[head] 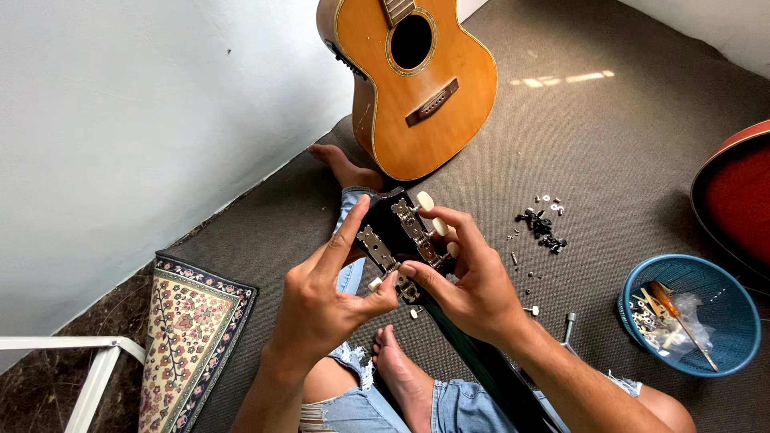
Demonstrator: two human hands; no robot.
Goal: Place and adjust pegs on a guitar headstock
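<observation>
Both hands meet over a black guitar headstock (399, 232) that sticks up from the person's lap. Its neck runs down between the knees in torn blue shorts.

The left hand (325, 301) is on the left side of the headstock. Its pointer finger lies along the left edge, and its thumb and another finger pinch a small cream tuning knob (375, 283) at the lower left. The right hand (473, 281) wraps around the right side, with fingers closed on the silver tuner strip (415, 232) and its cream knobs.

On the grey floor (593, 144), just right of the right hand, lie little black and silver screws and washers (541, 224). Farther right sits a blue basket (690, 313) with an orange-handled screwdriver (674, 317) inside. 1 brown guitar (417, 88) leans on the white wall behind. 1 flowery rug (192, 337) lies at the left.
</observation>
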